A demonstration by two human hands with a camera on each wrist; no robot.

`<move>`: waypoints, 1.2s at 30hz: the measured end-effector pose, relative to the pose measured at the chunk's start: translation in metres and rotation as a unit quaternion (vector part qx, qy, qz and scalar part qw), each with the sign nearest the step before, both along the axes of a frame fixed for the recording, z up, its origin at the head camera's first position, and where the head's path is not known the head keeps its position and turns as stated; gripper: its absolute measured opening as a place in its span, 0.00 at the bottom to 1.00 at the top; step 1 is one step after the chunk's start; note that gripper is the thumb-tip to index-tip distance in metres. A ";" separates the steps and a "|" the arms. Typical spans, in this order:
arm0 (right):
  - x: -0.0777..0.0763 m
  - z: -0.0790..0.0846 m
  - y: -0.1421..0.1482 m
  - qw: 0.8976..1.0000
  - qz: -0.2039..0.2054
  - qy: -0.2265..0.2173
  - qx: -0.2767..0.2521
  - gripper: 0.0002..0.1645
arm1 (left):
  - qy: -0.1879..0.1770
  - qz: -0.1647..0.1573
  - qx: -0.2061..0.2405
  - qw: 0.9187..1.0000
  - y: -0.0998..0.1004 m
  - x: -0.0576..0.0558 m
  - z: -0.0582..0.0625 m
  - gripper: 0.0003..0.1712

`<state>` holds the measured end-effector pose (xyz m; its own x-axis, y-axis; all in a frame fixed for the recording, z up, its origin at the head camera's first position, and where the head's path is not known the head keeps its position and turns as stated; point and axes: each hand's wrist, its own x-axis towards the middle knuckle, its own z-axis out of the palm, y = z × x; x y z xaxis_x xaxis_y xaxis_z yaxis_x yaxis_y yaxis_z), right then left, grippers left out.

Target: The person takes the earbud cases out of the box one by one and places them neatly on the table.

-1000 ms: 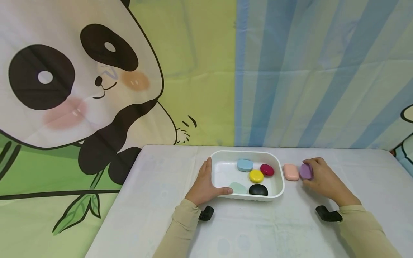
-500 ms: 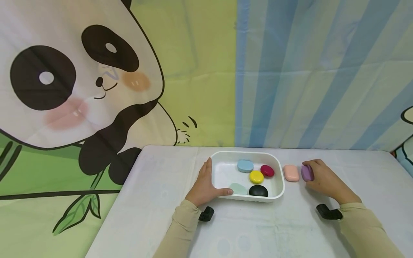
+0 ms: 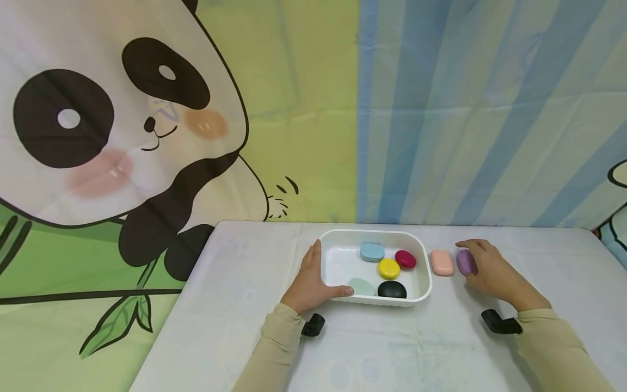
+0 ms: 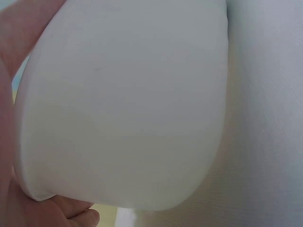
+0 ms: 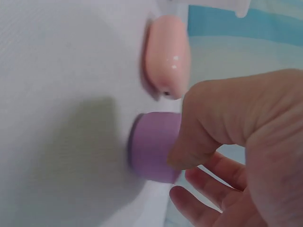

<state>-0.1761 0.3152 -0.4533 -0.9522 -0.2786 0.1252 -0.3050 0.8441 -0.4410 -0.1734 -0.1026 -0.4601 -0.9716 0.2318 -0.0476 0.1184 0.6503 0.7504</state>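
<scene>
My left hand [image 3: 311,277] grips the left end of a white tray [image 3: 328,239], its thumb along the near rim. The left wrist view shows the tray's outer wall [image 4: 128,104] close up, with curled fingers [image 4: 75,213] at its edge. In the tray lie smooth rounded pieces: light blue [image 3: 372,251], dark red [image 3: 405,259], yellow [image 3: 389,268], black [image 3: 392,289] and pale green [image 3: 361,286]. My right hand [image 3: 495,275] is at a purple rounded piece [image 5: 154,146] on the table. Its thumb overlaps the piece in the right wrist view; the other fingers are spread beyond.
A pink rounded piece [image 3: 442,262] sits between the tray and the purple one. Behind the white-covered table [image 3: 372,348] hangs a printed cloth [image 3: 303,109] with a panda and stripes. Each wrist wears a black mount [image 3: 501,322].
The purple piece has shifted very slightly right on the table. My right hand's upper fingers have now lifted a little away from its far edge. The left hand and tray keep their places.
</scene>
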 end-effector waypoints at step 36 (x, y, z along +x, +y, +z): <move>0.011 0.036 -0.100 0.998 0.015 0.053 -0.018 0.30 | -0.004 0.000 0.005 1.000 0.000 0.001 -0.001 0.83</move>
<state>-0.1651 0.2149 -0.4178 -0.9244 -0.2996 0.2361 -0.3762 0.8184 -0.4344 -0.1726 -0.1030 -0.4607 -0.9711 0.2330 -0.0521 0.1134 0.6421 0.7582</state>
